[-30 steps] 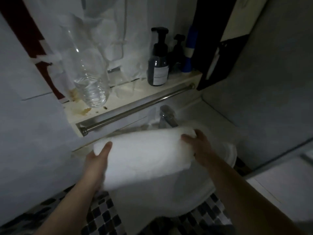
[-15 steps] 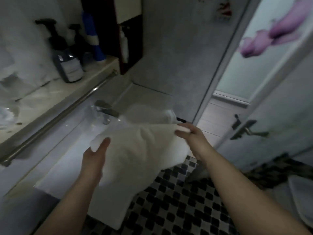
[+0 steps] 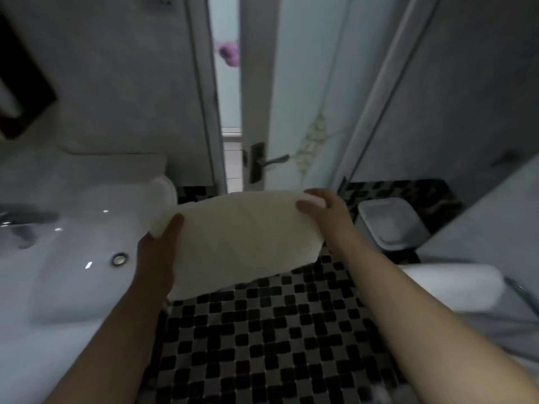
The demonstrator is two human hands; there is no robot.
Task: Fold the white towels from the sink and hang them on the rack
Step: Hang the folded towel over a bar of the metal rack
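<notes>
Checkered floor [image 3: 262,339] lies below a folded towel [image 3: 239,243], beside the sink [image 3: 73,258]; left hand [image 3: 159,258] and right hand [image 3: 326,217] grip its ends.

Door [image 3: 306,83] ajar — white bin [image 3: 390,223], checkered floor [image 3: 277,330]

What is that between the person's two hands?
In the head view, a white towel spans the gap: the left hand holds its left end, the right hand its right end, above the checkered floor.
</notes>
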